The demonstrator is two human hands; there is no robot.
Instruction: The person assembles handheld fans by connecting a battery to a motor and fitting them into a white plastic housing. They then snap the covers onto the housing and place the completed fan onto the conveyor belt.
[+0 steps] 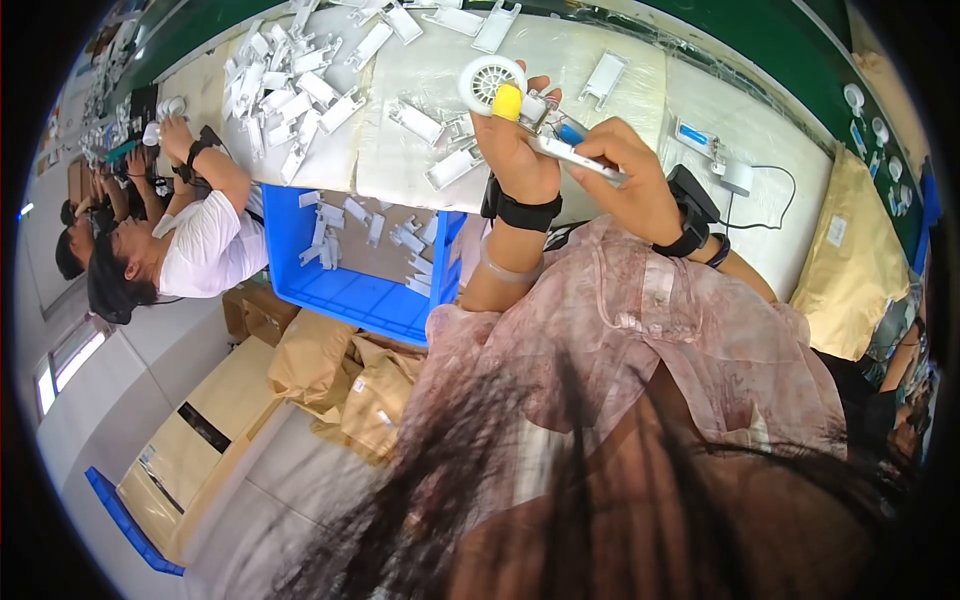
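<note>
Above the near edge of the table, my left hand [518, 165] is closed around a small handheld fan with a round white grille [492, 84]. A yellow finger cover [507, 102] sits on one of its digits. From the right, my right hand [632, 178] pinches a long white handle casing [578, 157] that meets the fan's lower part. Between the two hands a blue cylindrical cell [571, 134] shows in part. How the casing and the fan join is hidden by my fingers.
White casing parts [290, 95] lie heaped at the left of the table. A blue crate [350, 315] with more casings stands below its edge. To the right are a blue cell in a casing [694, 135], a white corded box [737, 177] and a brown bag [850, 260]. A co-worker [215, 225] sits at left.
</note>
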